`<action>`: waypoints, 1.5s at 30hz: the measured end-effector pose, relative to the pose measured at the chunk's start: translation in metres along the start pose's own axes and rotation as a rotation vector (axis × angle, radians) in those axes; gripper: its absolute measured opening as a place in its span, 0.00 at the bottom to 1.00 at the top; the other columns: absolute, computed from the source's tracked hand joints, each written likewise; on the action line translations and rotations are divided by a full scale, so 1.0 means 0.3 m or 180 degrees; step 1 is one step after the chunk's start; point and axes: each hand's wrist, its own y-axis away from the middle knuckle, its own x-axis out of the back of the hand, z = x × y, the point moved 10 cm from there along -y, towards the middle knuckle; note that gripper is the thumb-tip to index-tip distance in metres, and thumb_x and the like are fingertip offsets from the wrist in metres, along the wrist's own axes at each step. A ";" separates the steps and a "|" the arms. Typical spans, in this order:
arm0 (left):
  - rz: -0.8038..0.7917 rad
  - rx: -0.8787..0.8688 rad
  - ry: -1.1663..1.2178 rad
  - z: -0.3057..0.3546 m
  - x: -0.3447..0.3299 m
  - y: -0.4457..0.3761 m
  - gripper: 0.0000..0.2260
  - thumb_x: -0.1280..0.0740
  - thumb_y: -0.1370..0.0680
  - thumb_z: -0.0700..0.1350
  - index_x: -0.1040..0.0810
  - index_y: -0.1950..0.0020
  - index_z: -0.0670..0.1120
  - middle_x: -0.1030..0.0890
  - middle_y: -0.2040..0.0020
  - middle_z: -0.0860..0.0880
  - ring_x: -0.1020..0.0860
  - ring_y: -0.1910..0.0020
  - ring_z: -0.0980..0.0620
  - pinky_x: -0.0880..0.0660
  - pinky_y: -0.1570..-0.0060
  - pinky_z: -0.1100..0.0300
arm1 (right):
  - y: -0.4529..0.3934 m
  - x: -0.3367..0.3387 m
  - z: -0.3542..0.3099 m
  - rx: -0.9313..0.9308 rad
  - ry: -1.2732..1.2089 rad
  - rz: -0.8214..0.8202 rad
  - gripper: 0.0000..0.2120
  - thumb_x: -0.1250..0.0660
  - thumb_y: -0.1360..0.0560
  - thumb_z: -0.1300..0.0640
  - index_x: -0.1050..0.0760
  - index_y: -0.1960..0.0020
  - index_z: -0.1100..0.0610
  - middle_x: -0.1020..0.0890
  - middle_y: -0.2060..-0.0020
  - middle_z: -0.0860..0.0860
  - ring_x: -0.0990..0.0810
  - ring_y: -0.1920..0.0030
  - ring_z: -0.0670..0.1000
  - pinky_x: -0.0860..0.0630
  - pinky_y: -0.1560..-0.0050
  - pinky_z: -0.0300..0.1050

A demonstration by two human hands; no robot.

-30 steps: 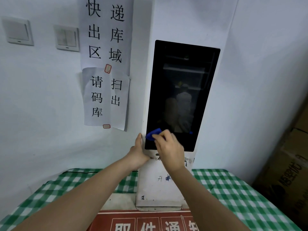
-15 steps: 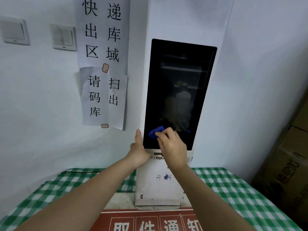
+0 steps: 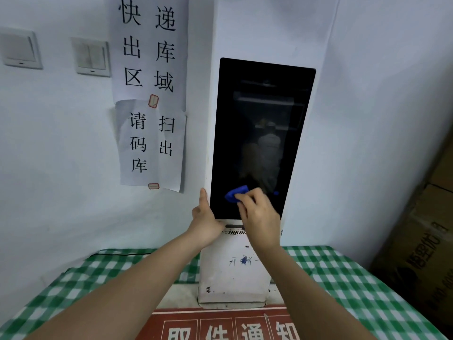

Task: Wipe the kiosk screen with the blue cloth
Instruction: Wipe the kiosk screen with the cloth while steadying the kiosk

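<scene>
A tall black kiosk screen (image 3: 262,123) is set in a white kiosk body (image 3: 232,273) that stands on the table. My right hand (image 3: 259,217) presses a small bunched blue cloth (image 3: 235,194) against the lower left part of the screen. Fingers cover most of the cloth. My left hand (image 3: 204,218) grips the kiosk's left edge at the screen's bottom corner, thumb pointing up along the side.
A green-and-white checked tablecloth (image 3: 343,290) covers the table. A red sign with white characters (image 3: 228,325) lies in front of the kiosk. Paper notices (image 3: 149,94) and two wall switches (image 3: 92,57) hang to the left. A cardboard box (image 3: 421,241) stands at the right.
My right hand has slid the blue cloth a little to the right and slightly up along the bottom of the screen. The left hand keeps its hold on the kiosk edge.
</scene>
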 end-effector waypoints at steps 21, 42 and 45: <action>0.0329 -0.0020 -0.0277 0.004 -0.050 -0.008 0.48 0.33 0.27 0.44 0.70 0.25 0.55 0.52 0.22 0.47 0.39 0.27 0.40 0.35 0.31 0.46 | 0.109 -0.035 0.084 0.0037 0.0192 -0.0193 0.14 0.24 0.35 0.67 0.21 0.51 0.58 0.24 0.60 0.52 0.26 0.66 0.53 0.34 0.82 0.41; 0.0157 0.0119 -0.0375 -0.012 -0.052 -0.007 0.48 0.33 0.26 0.42 0.72 0.26 0.56 0.57 0.22 0.49 0.37 0.27 0.42 0.33 0.31 0.50 | 0.134 -0.042 0.155 -0.0032 0.0245 -0.0514 0.16 0.24 0.36 0.67 0.21 0.50 0.56 0.25 0.60 0.51 0.26 0.66 0.51 0.39 0.79 0.39; 0.0087 0.0122 -0.0328 -0.006 -0.058 -0.005 0.48 0.34 0.26 0.43 0.72 0.26 0.56 0.58 0.22 0.50 0.37 0.27 0.43 0.35 0.31 0.51 | 0.046 0.041 0.173 -0.0347 0.0043 -0.0090 0.10 0.29 0.28 0.64 0.20 0.48 0.58 0.24 0.58 0.51 0.24 0.63 0.51 0.32 0.79 0.43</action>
